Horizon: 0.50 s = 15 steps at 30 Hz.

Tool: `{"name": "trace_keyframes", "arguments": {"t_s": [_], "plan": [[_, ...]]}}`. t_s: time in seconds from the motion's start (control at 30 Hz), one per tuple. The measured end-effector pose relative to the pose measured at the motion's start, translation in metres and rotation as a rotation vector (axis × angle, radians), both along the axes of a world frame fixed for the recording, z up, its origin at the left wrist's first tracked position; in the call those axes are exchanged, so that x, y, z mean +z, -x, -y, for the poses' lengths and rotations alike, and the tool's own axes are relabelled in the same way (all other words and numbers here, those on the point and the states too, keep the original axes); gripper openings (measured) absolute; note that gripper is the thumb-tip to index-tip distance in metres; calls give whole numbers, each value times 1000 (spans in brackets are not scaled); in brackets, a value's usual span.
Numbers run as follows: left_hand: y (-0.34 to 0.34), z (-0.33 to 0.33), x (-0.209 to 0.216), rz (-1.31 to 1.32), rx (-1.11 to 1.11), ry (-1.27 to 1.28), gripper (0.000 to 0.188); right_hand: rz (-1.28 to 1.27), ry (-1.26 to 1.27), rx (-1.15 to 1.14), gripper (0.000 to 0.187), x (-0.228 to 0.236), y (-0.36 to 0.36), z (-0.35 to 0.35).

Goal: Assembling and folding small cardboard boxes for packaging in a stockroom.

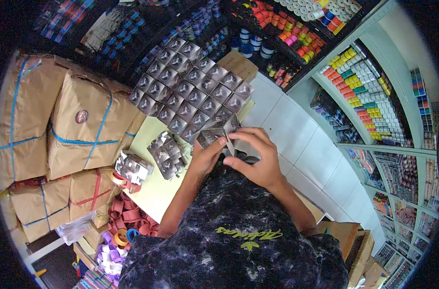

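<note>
A small grey cardboard box [211, 137] with a dark emblem on its face is in my hands, just in front of my chest. My left hand [206, 156] is closed around it, with the thumb pressed on its front. A pale flap [230, 143] stands out at the box's right side. My right hand [258, 156] curves around this flap, the index finger at its upper edge and the thumb near its lower edge. Beyond my hands, rows of matching grey boxes [195, 96] cover the table. A smaller stack of flat grey box pieces [166, 156] lies left of my left hand.
Silvery pieces [132, 167] and a tape roll [119, 178] rest on the pale table [152, 190]. Brown wrapped parcels [84, 125] are piled at the left, above red rings [128, 214]. Shelves of coloured spools [359, 91] line the right, past the tiled floor [301, 130].
</note>
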<state>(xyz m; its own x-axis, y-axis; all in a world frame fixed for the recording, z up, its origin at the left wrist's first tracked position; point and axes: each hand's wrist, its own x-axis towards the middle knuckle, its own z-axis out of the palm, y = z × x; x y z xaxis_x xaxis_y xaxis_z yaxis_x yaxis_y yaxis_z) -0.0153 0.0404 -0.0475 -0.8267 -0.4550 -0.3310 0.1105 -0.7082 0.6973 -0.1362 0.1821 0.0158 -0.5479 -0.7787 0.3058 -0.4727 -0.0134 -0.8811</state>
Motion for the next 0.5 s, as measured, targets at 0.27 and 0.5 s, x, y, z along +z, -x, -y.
{"name": "trace_keyframes", "arguments": {"t_s": [0.27, 0.5], "plan": [[3, -2, 4, -3, 55, 293, 28, 283, 39, -135, 21, -4, -5, 5], [1, -1, 3, 34, 45, 418, 26, 202, 133, -258, 17, -18, -8, 9]]}}
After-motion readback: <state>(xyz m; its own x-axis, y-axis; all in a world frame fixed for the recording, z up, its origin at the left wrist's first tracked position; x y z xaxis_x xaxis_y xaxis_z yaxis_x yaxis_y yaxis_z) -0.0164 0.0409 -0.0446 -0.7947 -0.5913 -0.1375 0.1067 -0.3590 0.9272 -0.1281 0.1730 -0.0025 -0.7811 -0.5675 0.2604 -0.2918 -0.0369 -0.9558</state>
